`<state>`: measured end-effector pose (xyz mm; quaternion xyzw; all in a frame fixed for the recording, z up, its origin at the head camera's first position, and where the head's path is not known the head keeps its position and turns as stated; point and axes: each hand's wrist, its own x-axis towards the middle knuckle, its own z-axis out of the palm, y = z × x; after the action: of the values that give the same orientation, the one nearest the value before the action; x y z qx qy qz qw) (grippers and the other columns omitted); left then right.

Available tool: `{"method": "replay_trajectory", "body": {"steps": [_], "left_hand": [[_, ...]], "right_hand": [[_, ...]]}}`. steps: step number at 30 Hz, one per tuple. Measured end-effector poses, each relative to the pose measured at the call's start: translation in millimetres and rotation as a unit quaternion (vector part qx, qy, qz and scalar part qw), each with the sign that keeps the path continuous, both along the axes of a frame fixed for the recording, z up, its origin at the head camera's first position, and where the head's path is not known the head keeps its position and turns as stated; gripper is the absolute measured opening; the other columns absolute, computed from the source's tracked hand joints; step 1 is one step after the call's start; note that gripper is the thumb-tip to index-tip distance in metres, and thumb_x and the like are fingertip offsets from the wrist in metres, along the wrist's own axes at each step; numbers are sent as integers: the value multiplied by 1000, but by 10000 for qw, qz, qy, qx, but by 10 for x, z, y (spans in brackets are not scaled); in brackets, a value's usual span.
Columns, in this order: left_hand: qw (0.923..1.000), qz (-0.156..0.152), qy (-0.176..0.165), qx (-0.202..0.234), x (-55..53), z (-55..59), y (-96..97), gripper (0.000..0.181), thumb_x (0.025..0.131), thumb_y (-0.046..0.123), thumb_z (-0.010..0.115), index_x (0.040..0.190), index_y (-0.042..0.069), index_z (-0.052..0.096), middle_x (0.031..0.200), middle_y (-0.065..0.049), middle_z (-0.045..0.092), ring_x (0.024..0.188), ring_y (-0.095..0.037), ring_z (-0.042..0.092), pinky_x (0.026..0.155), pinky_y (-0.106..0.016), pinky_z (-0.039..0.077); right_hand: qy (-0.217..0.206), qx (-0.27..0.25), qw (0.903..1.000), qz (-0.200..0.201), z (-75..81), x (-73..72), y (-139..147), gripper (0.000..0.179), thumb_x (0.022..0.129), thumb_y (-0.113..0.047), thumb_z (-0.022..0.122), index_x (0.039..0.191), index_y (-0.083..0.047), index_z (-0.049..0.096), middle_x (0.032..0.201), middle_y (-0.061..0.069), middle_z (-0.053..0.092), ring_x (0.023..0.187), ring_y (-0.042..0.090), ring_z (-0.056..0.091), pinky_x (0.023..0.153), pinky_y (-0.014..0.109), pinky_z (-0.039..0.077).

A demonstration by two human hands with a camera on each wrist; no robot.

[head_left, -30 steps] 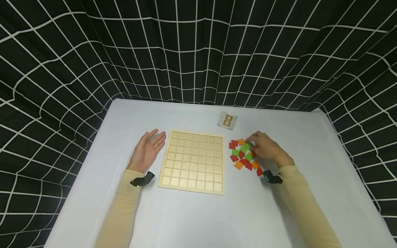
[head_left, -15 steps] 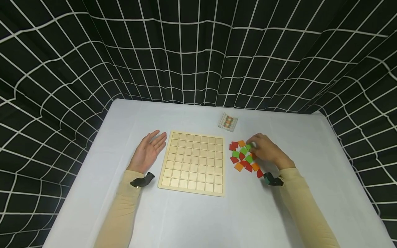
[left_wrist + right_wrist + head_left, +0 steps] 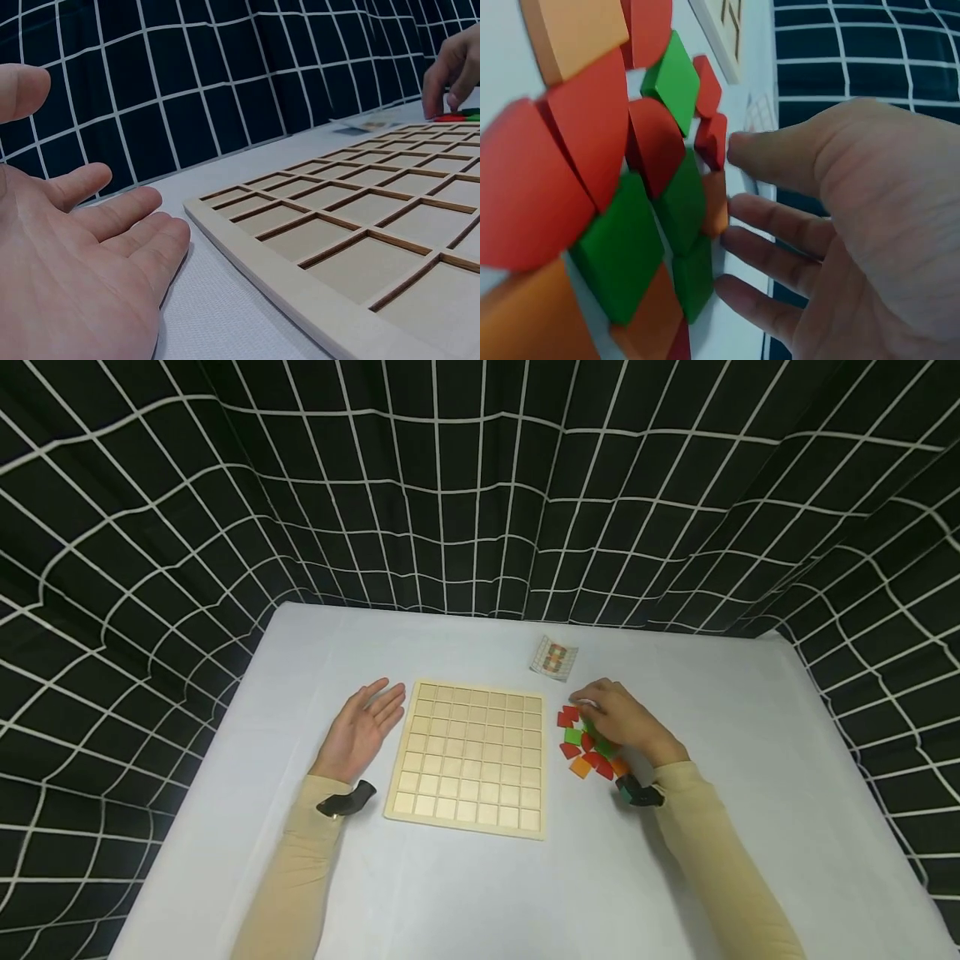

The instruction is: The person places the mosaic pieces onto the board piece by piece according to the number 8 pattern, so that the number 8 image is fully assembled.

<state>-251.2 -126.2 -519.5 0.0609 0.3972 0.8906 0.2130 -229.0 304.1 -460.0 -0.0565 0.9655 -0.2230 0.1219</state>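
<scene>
Palm up, my left hand (image 3: 352,735) lies on the table beside the left edge of a pale wooden grid board (image 3: 471,760), its fingers loosely extended and holding nothing. My right hand (image 3: 618,718) reaches over a cluster of small flat tiles right of the board and covers part of it. In the right wrist view, the thumb tip is close to a red tile (image 3: 712,142), and the fingertips are beside an orange square tile (image 3: 715,202) and a green tile (image 3: 694,277). A gap shows between thumb and fingers; whether they touch a tile is unclear.
A small creased paper (image 3: 555,658) printed with a coloured pattern on a grid lies behind the tiles. White cloth covers the table (image 3: 465,893). A black curtain (image 3: 480,510) with white grid lines surrounds it at the back and sides.
My right hand has moved left across the tile cluster, now hiding the upper orange tile and some green ones. The left hand stays in place. The view has shifted slightly.
</scene>
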Motion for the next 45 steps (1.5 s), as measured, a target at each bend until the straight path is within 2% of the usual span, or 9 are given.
{"method": "replay_trajectory", "body": {"steps": [5, 10, 18, 20, 25, 30, 36, 40, 45], "left_hand": [[10000, 10, 48, -41, 6, -6, 27, 67, 111, 40, 34, 162, 4, 9, 169, -20, 15, 159, -29, 17, 132, -36, 20], [9998, -22, 140, -116, -2, 1, 13, 69, 110, 41, 35, 162, 4, 8, 170, -21, 13, 159, -30, 15, 131, -36, 21], [10000, -2, 62, -37, 5, 0, 4, 65, 111, 37, 31, 162, 4, 7, 170, -21, 13, 160, -29, 14, 132, -36, 19], [10000, 9, 48, -7, 10, 3, 5, 63, 112, 36, 29, 162, 4, 7, 170, -21, 13, 159, -29, 15, 132, -37, 19], [10000, 24, 48, 22, 14, 5, 5, 62, 112, 35, 28, 162, 4, 7, 170, -21, 13, 159, -29, 15, 132, -37, 17], [10000, -38, 42, -41, 4, -14, -7, 63, 112, 36, 30, 162, 5, 7, 169, -22, 15, 159, -31, 17, 131, -38, 22], [9997, -172, 54, -137, -6, -32, -29, 66, 111, 39, 32, 162, 6, 6, 168, -26, 15, 157, -37, 20, 129, -40, 27], [9997, -215, 34, -127, -10, -25, -35, 66, 111, 39, 30, 162, 7, 4, 168, -26, 14, 157, -38, 19, 128, -41, 27], [9996, -253, 10, -155, -5, -8, -37, 65, 111, 39, 29, 163, 9, 4, 168, -25, 10, 157, -39, 16, 127, -41, 28]], "right_hand": [[95, 280, 9996, 12, 1, 28, -84, 30, 99, -17, 63, 127, -7, 70, 140, 20, 55, 126, 38, 49, 109, 60, 49], [72, 195, 9997, -147, -23, 30, -128, 27, 98, -16, 64, 122, -6, 71, 137, 18, 56, 119, 34, 51, 102, 55, 56], [213, 104, 9989, -394, -60, 21, -173, 23, 95, -22, 69, 113, -8, 69, 114, 13, 63, 106, 28, 49, 87, 43, 58], [254, -130, 9985, -468, -50, 22, -175, 22, 96, -20, 68, 115, -8, 65, 111, 13, 63, 102, 28, 52, 83, 40, 58], [408, -716, 9956, -444, 8, 20, -182, 36, 102, -10, 57, 138, -9, 55, 110, 17, 63, 89, 28, 57, 77, 38, 58], [452, -989, 9919, -656, 96, 32, -225, 27, 102, -9, 57, 128, -5, 64, 116, 17, 67, 96, 30, 63, 88, 44, 62], [471, -1133, 9874, -1003, 168, 43, -271, 26, 101, -11, 57, 125, -7, 65, 106, 15, 67, 86, 28, 59, 72, 31, 58], [621, -1422, 9822, -1057, 194, 40, -283, 31, 101, -8, 55, 131, -7, 62, 112, 17, 67, 84, 28, 62, 70, 26, 58], [427, -2075, 9710, -1109, 207, 36, -304, 37, 104, -8, 53, 140, -8, 55, 123, 22, 65, 89, 33, 73, 82, 39, 66]]}}
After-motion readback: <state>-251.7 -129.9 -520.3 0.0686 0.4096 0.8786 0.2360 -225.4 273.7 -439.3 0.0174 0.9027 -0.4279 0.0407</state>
